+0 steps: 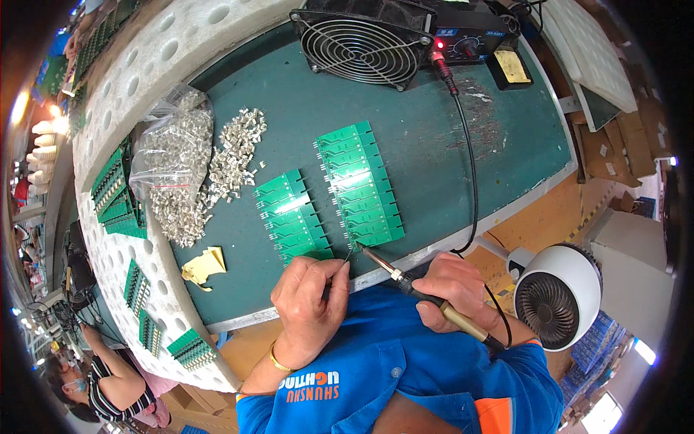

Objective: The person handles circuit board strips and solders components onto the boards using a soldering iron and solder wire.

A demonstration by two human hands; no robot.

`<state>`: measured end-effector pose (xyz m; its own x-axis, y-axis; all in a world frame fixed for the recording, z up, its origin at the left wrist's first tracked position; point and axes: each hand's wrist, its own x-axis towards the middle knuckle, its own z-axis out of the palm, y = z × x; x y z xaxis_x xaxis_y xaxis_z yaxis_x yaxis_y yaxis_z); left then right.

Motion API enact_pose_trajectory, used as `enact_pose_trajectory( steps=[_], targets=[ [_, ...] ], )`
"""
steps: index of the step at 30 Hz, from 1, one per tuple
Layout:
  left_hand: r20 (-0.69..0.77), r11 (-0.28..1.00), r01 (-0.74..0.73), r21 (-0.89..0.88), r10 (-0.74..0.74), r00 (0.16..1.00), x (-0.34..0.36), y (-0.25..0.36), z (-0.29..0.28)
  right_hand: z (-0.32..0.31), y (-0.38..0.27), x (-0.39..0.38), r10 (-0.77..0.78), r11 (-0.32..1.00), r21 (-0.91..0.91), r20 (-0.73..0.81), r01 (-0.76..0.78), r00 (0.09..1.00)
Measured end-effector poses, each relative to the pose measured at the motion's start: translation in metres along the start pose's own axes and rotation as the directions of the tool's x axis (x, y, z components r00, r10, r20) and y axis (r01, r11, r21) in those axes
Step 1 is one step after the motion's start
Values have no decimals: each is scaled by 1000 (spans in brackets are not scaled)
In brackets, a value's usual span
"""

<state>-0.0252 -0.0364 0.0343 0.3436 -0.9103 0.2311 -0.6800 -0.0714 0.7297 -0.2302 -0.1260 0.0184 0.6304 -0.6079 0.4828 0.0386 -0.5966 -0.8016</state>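
Observation:
My right hand (452,289) grips a soldering iron (384,265) by its handle. The iron's tip meets the lower left corner of a long green circuit board panel (359,184). Close to that tip, my left hand (311,296) pinches a thin strand of solder wire (349,254) between thumb and forefinger. A second green circuit board panel (291,217) lies to the left, its near end just beyond my left fingers. Small metal connectors stick out along the left edges of both panels.
Loose small metal connectors (235,148) are heaped beside a clear plastic bag (177,134) of them. White foam (163,289) at left bears more boards. At the back stand a black fan (358,50) and soldering station (470,47); its cable (470,159) runs down the right side.

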Motion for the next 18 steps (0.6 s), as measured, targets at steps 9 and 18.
enact_pose_trajectory(
  steps=[9,18],
  targets=[
    [3,1000,-15,0,15,1000,2,0,1,0,-1,2,8,1000,-9,4,-8,1000],
    [8,1000,2,-11,-2,1000,2,1,1,-1,-2,2,4,1000,-13,11,-4,1000]
  ],
)
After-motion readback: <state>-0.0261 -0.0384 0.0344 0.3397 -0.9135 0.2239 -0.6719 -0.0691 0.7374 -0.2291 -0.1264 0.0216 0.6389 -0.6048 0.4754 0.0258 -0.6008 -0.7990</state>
